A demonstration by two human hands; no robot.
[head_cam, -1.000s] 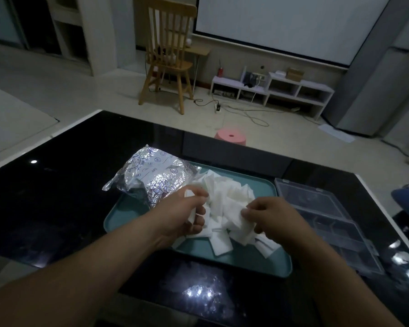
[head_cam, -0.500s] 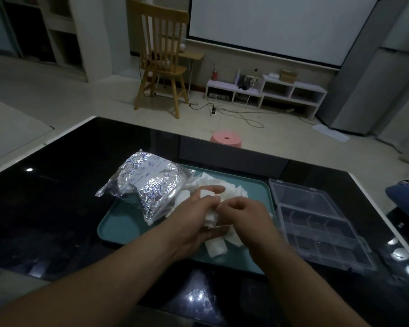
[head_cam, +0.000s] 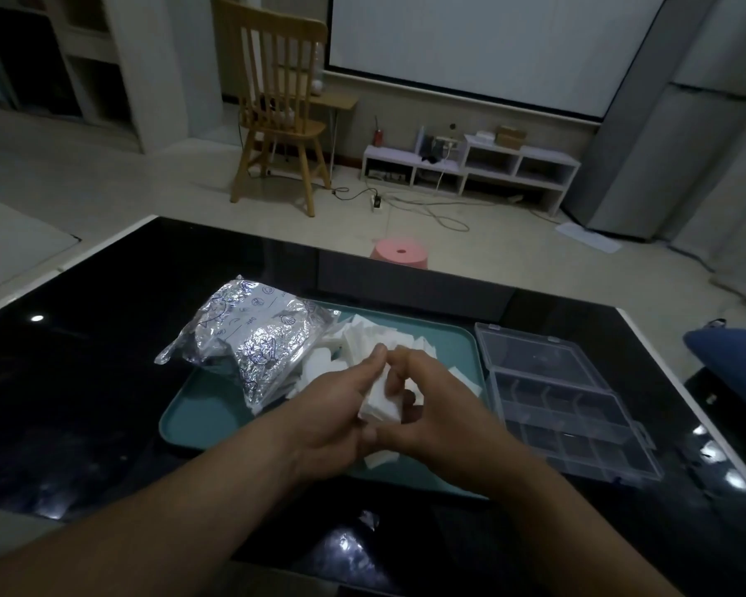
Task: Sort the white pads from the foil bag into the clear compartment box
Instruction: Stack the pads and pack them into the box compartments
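Left hand [head_cam: 337,413] and right hand [head_cam: 438,417] grip white pads [head_cam: 380,402] over teal tray [head_cam: 199,420].

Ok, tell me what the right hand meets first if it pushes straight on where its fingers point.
The stack of white pads the right hand grips, with the left hand holding the stack's other side. Farther along lies the foil bag, though depth is unclear.

On my counter [head_cam: 82,381] the tray [head_cam: 199,424] sits mid-frame. The foil bag [head_cam: 250,342] lies on its left part, pads [head_cam: 362,342] are heaped at its centre, and the compartment box [head_cam: 569,407] is just beside its right edge.
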